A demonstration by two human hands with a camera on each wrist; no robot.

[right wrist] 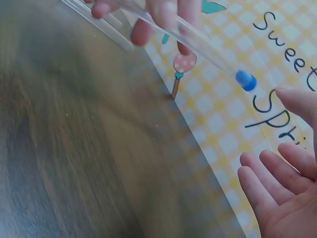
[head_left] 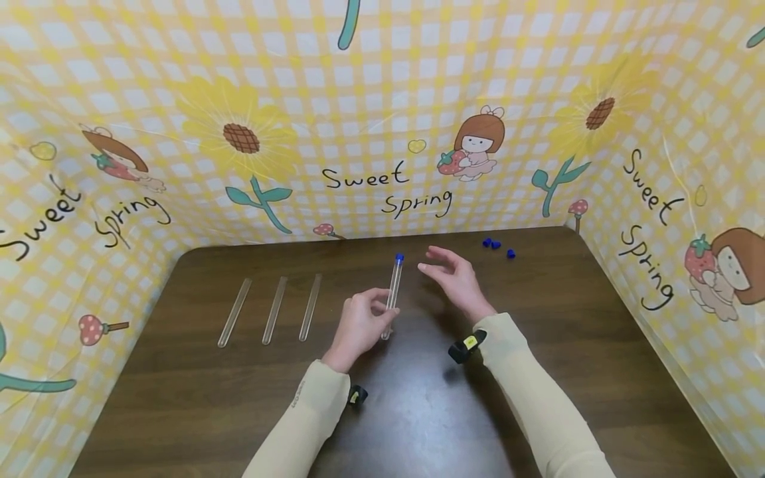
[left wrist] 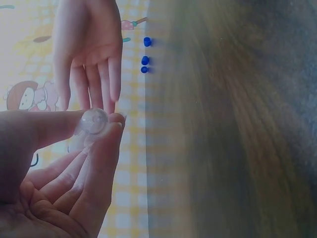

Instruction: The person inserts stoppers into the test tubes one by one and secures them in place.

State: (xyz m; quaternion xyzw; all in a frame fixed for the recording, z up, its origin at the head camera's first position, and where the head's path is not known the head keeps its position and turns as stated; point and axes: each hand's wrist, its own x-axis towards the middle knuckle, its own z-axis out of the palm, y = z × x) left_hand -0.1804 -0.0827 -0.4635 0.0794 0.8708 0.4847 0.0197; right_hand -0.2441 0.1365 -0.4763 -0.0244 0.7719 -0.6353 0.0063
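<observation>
My left hand (head_left: 360,325) pinches a clear test tube (head_left: 393,285) between thumb and fingers, near its rounded lower end. A blue cap (head_left: 399,257) sits on the tube's top. In the left wrist view the rounded bottom of the test tube (left wrist: 94,120) faces the camera. To the right of the tube, my right hand (head_left: 457,279) is held apart from it, fingers spread and holding nothing. The right wrist view shows the blue cap (right wrist: 246,80) close to the thumb of my right hand (right wrist: 287,193), with a gap between.
Three uncapped test tubes (head_left: 275,311) lie side by side on the left of the dark wooden table (head_left: 197,411). Three loose blue caps (head_left: 496,245) lie near the back edge, right of centre. A yellow checked cloth (head_left: 370,119) walls in the back and sides.
</observation>
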